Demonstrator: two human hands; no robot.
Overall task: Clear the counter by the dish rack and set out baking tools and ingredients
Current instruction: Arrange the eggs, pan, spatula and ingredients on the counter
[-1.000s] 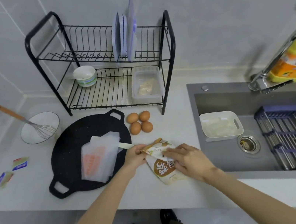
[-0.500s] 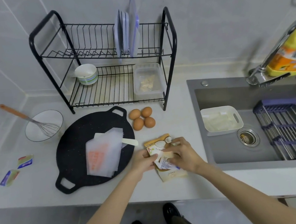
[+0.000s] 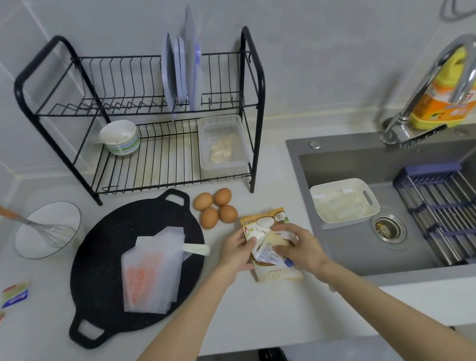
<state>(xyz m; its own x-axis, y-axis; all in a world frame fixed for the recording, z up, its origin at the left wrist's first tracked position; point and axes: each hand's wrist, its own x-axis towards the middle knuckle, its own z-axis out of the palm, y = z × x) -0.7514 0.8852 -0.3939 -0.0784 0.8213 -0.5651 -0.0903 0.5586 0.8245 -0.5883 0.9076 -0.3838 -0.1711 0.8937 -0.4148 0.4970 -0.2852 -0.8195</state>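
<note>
Left hand and right hand both grip a folded ingredient pouch lying on the counter, just beside four eggs.

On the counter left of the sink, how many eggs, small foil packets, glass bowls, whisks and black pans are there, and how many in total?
Brown eggs: 4
Small blue foil packets: 2
Clear glass bowl: 1
Orange-handled wire whisk: 1
Round black pan: 1
Total: 9
</note>
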